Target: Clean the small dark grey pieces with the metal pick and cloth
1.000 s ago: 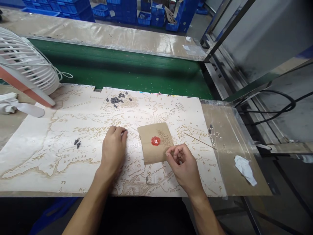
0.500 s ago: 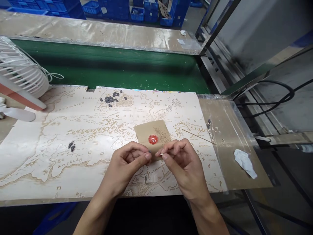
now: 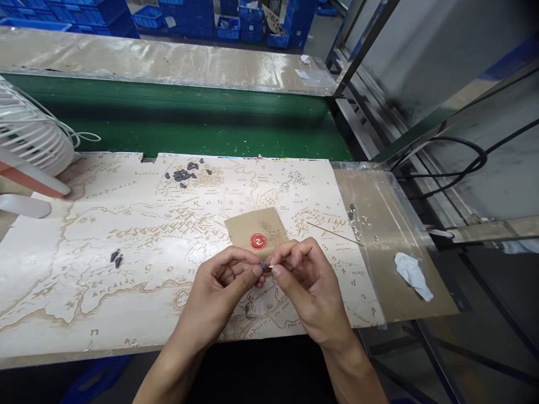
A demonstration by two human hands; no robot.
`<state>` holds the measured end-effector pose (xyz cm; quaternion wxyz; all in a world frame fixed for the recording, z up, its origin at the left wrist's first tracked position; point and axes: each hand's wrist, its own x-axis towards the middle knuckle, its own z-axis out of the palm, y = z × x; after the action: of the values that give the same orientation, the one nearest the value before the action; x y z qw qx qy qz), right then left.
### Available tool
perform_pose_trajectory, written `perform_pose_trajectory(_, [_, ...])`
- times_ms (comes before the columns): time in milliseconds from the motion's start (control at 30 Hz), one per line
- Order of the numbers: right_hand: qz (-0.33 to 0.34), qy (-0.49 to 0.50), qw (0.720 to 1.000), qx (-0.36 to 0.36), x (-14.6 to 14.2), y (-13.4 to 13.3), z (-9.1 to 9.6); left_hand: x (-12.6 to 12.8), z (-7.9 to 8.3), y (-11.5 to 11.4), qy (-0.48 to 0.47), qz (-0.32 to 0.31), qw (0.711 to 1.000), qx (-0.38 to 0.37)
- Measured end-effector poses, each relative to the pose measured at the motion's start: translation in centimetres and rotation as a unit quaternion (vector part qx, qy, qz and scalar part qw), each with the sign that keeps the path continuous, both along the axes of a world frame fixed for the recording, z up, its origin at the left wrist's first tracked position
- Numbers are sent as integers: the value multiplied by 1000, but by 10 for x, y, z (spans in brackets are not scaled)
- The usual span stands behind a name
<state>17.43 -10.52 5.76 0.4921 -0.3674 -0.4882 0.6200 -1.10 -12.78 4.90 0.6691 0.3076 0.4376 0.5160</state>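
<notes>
Pinching small dark piece (image 3: 264,266) in left hand (image 3: 214,286) fingertips; right hand (image 3: 311,286) closed on pale sliver (image 3: 272,266) just beside it. Both over edge of kraft card (image 3: 248,227), red wax seal (image 3: 257,241) already on it. More dark pieces (image 3: 181,175) lie loose on printed map (image 3: 63,280), untouched.

**Small dark piece (image 3: 264,266) pinched over a printed parchment-style map (image 3: 105,297)**

Left hand (image 3: 219,294) closed on it, thumb and fingers together; right hand (image 3: 309,286) just beside, pinching a pale sliver (image 3: 272,266) up against it. Kraft paper card (image 3: 248,230) with a red wax seal (image 3: 257,241) flat on the map, just beyond the fingertips. Dark chips (image 3: 183,175) heaped near the map's far edge, two more (image 3: 116,258) off to the left. Thin wooden stick (image 3: 332,233) right of the card, green conveyor belt (image 3: 168,118) behind the map.
</notes>
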Motion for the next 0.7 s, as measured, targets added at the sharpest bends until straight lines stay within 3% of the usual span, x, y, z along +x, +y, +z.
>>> perform_pose_trajectory(500, [11,-14,1000,11,2,-4,-3,0,5,-1,24,-14,999,-20])
perform_pose_trajectory(700, [20,-71,996,45,5,-2,0,0,5,-2,22,-17,999,-33])
